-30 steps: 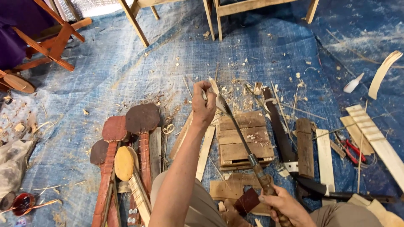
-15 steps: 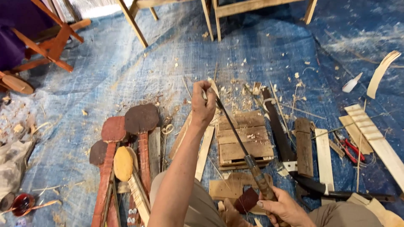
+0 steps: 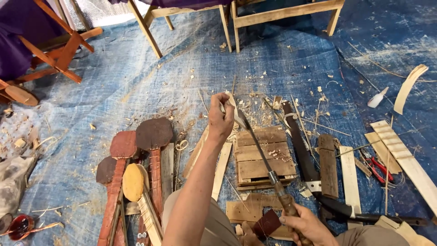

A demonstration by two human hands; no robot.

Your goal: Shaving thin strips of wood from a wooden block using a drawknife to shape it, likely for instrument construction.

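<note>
Two bare hands work over a blue tarp (image 3: 136,82) strewn with wood shavings. Left hand (image 3: 221,119) is raised mid-scene, fingers curled shut around a small pale wood piece (image 3: 229,101) and pinching the far tip of a long metal file (image 3: 257,146). Right hand (image 3: 305,225) sits near the bottom edge, closed tight on the file's brown wooden handle (image 3: 289,206). File runs diagonally from the left hand down and right to the right hand, held above a small slatted wooden pallet block (image 3: 261,157). Right of the block lies a handsaw (image 3: 300,146) with a dark handle, then a dark wood plank (image 3: 327,166) and a pale strip (image 3: 349,175). Red-handled pliers (image 3: 378,166) lie further right, near a notched pale fretboard strip (image 3: 400,150). Left of the arm: several unfinished instrument bodies with long necks, reddish-brown (image 3: 152,136) and one pale oval (image 3: 133,182). A red wooden frame (image 3: 50,50) stands far left; pale wooden stool legs (image 3: 236,23) stand at the far edge. A curved pale strip (image 3: 409,86) lies far right.
</note>
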